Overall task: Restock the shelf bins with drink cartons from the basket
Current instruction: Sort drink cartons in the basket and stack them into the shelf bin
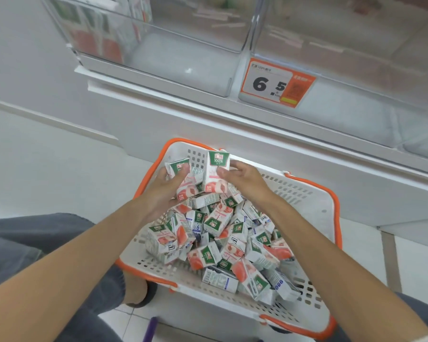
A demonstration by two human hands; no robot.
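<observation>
While your left hand is gripping a tilted white-and-green drink carton and your right hand an upright carton above the orange-rimmed white plastic basket, the clear shelf bin is sitting above-left.

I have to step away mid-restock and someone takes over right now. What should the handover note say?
Left hand: grips a tilted carton above the basket.
Right hand: holds an upright carton beside it.
The basket sits on the floor below the shelf and holds a large loose pile of cartons.
Done: a few shelved cartons stand at the left end of the left bin.
Left: shelve both held cartons, then work through the pile. The right bin is too blurred to tell its contents.
</observation>
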